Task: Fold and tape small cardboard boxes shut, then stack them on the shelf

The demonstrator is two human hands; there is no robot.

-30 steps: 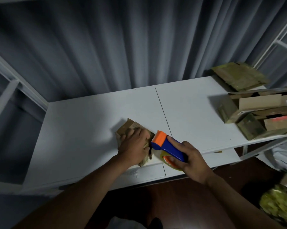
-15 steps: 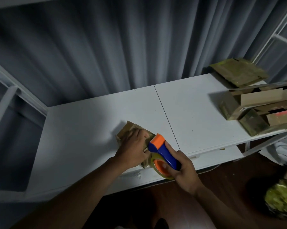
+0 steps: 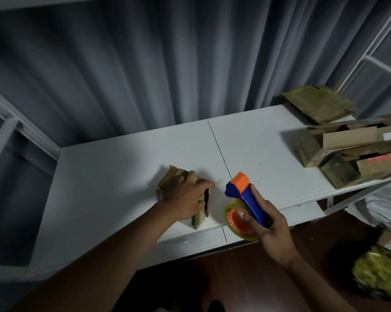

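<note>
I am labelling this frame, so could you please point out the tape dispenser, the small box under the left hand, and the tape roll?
tape dispenser (image 3: pixel 249 200): head view, on its blue handle.
small box (image 3: pixel 171 177): head view, on its far flap.
tape roll (image 3: pixel 231 207): head view, on its yellowish outer edge.

Two bare forearms, no sleeves in view, no watch, ring or glove on either. Left hand (image 3: pixel 185 197) and right hand (image 3: pixel 270 228) uncovered, nails short and plain. Nothing worn below the elbows.
</note>
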